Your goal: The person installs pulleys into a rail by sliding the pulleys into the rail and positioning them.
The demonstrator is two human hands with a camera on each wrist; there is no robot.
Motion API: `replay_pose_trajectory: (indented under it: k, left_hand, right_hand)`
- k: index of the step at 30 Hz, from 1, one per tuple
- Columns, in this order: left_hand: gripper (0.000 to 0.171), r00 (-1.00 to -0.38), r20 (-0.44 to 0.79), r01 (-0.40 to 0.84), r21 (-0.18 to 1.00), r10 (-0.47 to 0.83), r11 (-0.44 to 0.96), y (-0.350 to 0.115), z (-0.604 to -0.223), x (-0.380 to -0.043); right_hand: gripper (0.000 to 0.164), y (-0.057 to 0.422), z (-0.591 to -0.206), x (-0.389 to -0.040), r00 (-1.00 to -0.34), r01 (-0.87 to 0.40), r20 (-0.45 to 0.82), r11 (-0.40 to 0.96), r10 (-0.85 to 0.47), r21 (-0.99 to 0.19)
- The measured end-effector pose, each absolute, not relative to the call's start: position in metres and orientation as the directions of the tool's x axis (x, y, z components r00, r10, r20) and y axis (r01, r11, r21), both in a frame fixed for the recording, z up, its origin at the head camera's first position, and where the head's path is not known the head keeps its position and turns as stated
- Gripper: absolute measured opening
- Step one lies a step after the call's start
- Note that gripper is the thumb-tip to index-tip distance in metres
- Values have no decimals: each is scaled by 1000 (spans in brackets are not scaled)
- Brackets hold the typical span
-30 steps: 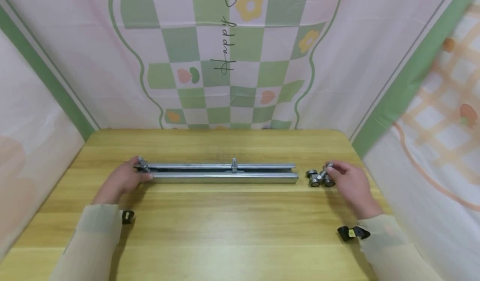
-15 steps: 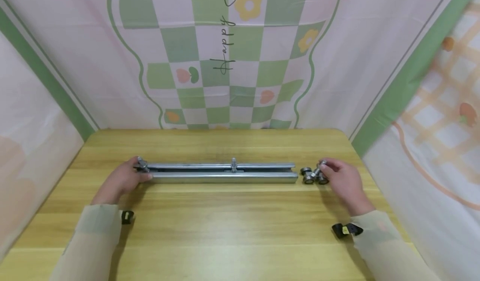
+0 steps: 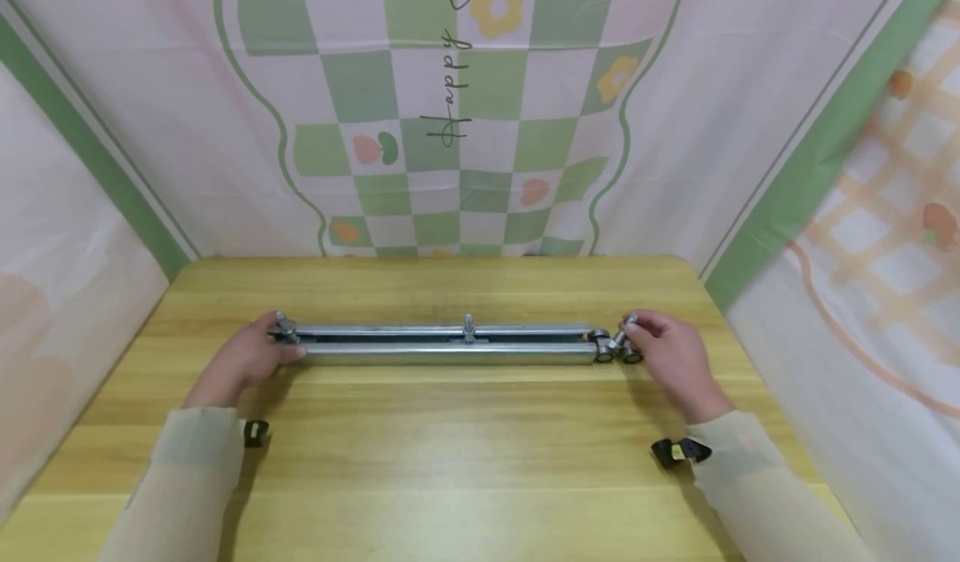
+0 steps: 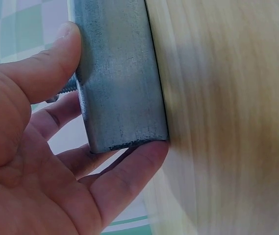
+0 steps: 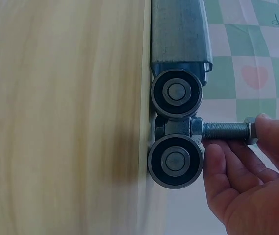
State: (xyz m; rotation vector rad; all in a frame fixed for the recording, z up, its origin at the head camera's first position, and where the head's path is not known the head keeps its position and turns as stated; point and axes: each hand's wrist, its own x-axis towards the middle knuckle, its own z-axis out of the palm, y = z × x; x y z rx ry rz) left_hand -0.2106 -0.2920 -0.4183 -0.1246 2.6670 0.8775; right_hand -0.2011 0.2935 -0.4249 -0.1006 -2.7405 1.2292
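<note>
A long galvanized steel channel rail (image 3: 442, 355) lies across the table, its slot facing up. At its left end my left hand (image 3: 251, 355) grips it, thumb on the upper edge and fingers bent around the end (image 4: 129, 142). A threaded bolt (image 3: 285, 326) sticks up beside that thumb, and another bolt (image 3: 468, 328) stands near the rail's middle. My right hand (image 3: 678, 362) pinches the upright bolt (image 5: 225, 130) of a roller trolley (image 3: 604, 350). In the right wrist view its leading wheel (image 5: 176, 92) is at the rail's right mouth; the rear wheel (image 5: 175, 161) is outside.
The wooden table (image 3: 442, 462) reaches forward to a curtain (image 3: 495, 153) with green checks. Patterned cloth also hangs at the left and right sides. Each wrist wears a black strap-on camera, such as the right one (image 3: 680, 452).
My right hand has slid the trolley leftward over the table, from a gap away up to the rail's right end. My left hand and the rail stay in place.
</note>
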Motion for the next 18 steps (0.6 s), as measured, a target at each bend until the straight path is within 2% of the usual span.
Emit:
replay_pose_trajectory:
  k: [18]
  left_hand:
    - [98, -941, -339, -188, 567, 19, 802, -291, -415, -208]
  right_hand:
    - [31, 283, -426, -205, -990, -6, 93, 635, 104, -772]
